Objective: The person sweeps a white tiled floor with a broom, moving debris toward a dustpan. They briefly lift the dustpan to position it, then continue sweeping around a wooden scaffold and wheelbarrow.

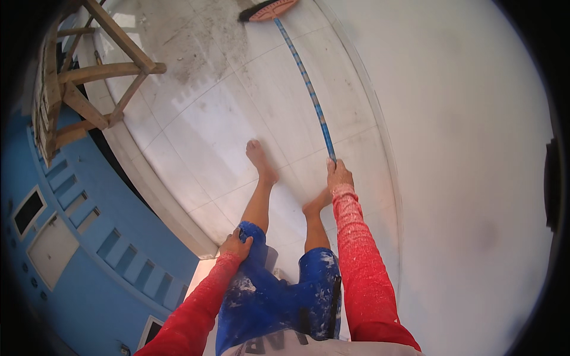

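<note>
1. The right hand [339, 175] is wrapped tight around the near end of the blue-patterned broom handle [309, 89], a one-handed hold that gives long reach.
2. The handle runs far and slightly left, along the white wall [463, 148], to the pink broom head [270, 9], whose dark bristles meet a dirty patch of the tiled floor [208, 130].
3. The left hand [237, 244] lies closed over the left thigh on the blue shorts [267, 296], seemingly as a brace.
4. Bare feet [261, 160] stand staggered on the tiles.
5. A wooden frame [77, 77] stands far left, by the blue wall [83, 273].
</note>
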`<state>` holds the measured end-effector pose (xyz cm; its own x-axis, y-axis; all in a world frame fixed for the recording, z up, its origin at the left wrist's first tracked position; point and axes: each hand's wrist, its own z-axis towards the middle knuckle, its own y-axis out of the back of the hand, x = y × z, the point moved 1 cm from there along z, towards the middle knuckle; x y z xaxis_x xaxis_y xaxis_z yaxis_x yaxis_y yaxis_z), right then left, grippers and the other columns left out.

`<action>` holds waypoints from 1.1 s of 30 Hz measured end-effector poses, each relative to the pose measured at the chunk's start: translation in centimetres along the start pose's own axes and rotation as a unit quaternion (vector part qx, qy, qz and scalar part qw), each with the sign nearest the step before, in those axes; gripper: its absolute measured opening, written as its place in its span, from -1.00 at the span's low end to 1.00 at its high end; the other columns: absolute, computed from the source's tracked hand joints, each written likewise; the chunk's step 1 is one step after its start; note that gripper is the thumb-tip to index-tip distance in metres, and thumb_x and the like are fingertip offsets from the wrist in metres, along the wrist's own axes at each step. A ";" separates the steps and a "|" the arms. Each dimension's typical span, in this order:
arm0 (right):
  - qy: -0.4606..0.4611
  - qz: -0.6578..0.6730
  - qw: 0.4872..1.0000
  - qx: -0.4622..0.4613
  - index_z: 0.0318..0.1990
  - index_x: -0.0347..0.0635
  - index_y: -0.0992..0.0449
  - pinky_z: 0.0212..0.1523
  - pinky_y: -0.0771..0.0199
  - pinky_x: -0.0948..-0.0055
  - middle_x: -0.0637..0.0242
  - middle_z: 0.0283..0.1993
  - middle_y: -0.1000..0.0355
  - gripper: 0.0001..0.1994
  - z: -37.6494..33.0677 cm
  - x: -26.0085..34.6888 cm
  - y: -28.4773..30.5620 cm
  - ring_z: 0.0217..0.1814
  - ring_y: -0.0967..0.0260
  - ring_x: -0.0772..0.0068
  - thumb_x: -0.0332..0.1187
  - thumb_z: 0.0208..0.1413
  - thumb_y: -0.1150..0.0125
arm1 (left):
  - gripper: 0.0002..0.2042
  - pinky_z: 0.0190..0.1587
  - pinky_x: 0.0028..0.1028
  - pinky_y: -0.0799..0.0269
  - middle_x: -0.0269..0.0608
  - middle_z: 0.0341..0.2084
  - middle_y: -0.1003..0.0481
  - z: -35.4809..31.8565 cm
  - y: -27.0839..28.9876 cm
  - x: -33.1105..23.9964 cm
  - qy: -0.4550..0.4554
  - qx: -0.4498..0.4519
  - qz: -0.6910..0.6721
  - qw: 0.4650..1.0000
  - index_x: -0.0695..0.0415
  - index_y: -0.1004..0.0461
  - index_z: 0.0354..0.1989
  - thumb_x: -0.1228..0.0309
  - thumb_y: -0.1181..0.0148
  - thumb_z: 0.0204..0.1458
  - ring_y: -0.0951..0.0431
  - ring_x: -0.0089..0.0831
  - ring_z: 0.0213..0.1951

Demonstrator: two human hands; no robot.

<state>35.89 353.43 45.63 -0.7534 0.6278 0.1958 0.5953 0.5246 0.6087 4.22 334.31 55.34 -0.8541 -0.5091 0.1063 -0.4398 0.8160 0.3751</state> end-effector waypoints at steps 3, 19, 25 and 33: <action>0.029 0.061 0.998 -0.017 -0.19 -0.17 -0.38 -0.16 -0.45 -0.09 -0.14 -0.27 -0.50 -0.56 1.1 11.2 4.4 -0.14 -0.45 -0.29 0.07 0.28 0.15 | -0.28 0.09 -0.10 -0.39 0.18 0.00 -0.44 0.0 0.1 1.1 -0.005 0.007 0.007 1.000 0.11 -0.23 0.27 -0.12 -0.03 0.02 -0.48 0.07 0.03; -0.123 -0.072 0.988 0.061 -0.30 -0.17 -0.38 -0.34 -0.41 -0.10 -0.10 -0.47 -0.48 -0.57 -25.3 -19.4 -2.8 -0.36 -0.45 -0.27 0.06 0.25 0.07 | -0.32 0.14 -0.09 -0.33 0.19 0.07 -0.39 2.1 3.0 2.0 -0.011 0.037 -0.049 0.998 0.14 -0.27 0.24 -0.06 -0.10 0.01 -0.42 0.07 0.10; 0.066 0.073 0.995 0.024 -0.25 -0.24 -0.33 -0.37 -0.42 0.03 -0.04 -0.50 -0.44 -0.61 -7.0 5.0 -1.3 -0.40 -0.45 -0.17 -0.03 0.21 -0.07 | -0.45 0.23 -0.12 -0.22 0.18 0.10 -0.35 13.0 0.0 -3.0 -0.241 -0.188 0.055 0.951 0.12 -0.40 0.14 0.10 -0.19 -0.01 -0.32 0.03 0.17; 0.099 0.318 0.923 0.192 -0.28 -0.25 -0.35 -0.55 -0.28 0.33 0.23 -0.62 -0.29 -0.65 -10.9 6.8 -2.7 -0.63 -0.31 0.33 -0.12 0.13 -0.25 | -0.28 0.38 -0.02 0.08 -0.12 0.41 0.04 31.7 1.5 -25.7 -0.343 -0.233 0.268 0.870 -0.23 -0.02 0.41 -0.10 -0.07 0.08 0.05 -0.04 0.41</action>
<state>26.07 350.03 53.65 -0.2314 0.7820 0.5787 0.9612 0.2755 0.0119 16.72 357.33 23.98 -0.9367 0.3235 -0.1337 0.0960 0.6048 0.7906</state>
